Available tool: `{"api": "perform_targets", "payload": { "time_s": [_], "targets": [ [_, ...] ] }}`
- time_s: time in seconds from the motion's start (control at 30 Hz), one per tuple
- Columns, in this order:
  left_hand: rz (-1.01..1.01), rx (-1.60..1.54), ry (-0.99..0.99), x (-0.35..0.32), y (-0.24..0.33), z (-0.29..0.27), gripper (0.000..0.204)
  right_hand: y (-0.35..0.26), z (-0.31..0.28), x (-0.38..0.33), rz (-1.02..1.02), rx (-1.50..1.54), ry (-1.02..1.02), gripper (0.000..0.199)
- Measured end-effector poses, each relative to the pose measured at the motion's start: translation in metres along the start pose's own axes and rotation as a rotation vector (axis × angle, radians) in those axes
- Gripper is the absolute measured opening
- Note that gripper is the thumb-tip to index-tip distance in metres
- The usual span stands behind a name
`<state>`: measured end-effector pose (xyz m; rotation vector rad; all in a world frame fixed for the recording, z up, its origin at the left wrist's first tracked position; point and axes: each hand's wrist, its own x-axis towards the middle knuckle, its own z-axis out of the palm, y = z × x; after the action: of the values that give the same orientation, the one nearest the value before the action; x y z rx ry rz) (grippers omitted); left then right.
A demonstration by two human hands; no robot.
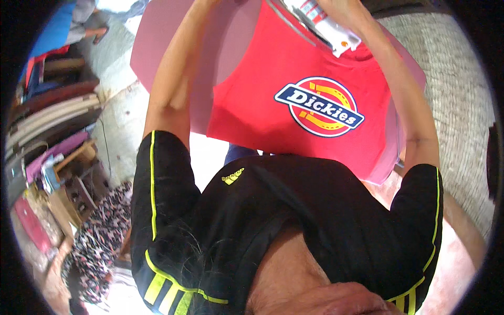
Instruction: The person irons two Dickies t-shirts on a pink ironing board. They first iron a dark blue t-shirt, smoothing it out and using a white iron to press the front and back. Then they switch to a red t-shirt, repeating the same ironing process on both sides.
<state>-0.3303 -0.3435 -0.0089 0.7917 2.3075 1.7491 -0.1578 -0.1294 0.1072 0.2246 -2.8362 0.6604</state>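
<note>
A red sleeveless-looking shirt (294, 105) with a round printed logo lies spread on a pink cloth-covered board (173, 31) in front of me. On its upper part sits what looks like a white iron (331, 34) with a silvery curved edge. My right hand (344, 13) is closed over this iron, its fingers partly cut off by the top edge. Stretched forward over the left side of the board, my left hand (210, 2) is almost wholly beyond the top edge, so its fingers and anything in them are hidden.
Stacked flat items (58, 113) and boxes (65, 207) crowd the left side. Patterned black-and-pink cloth (100, 247) lies at lower left. A person's sandalled foot (98, 35) shows at upper left. Ribbed woven matting (451, 94) stretches along the right.
</note>
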Motion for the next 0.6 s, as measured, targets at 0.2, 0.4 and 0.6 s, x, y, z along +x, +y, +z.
{"api": "perform_targets", "payload": {
  "time_s": [0.2,0.4,0.6],
  "targets": [
    [-0.438,0.843,-0.063,-0.223,0.090,-0.012,0.036,-0.009,-0.009,0.021,-0.052,0.019,-0.157,0.041],
    [-0.223,0.863,0.570,-0.300,0.074,0.047,0.028,0.006,-0.020,0.016,-0.424,0.158,-0.482,0.030],
    [-0.196,0.827,0.583,-0.297,0.067,0.045,0.026,-0.013,0.001,0.019,-0.981,0.091,-0.548,0.031]
  ]
}}
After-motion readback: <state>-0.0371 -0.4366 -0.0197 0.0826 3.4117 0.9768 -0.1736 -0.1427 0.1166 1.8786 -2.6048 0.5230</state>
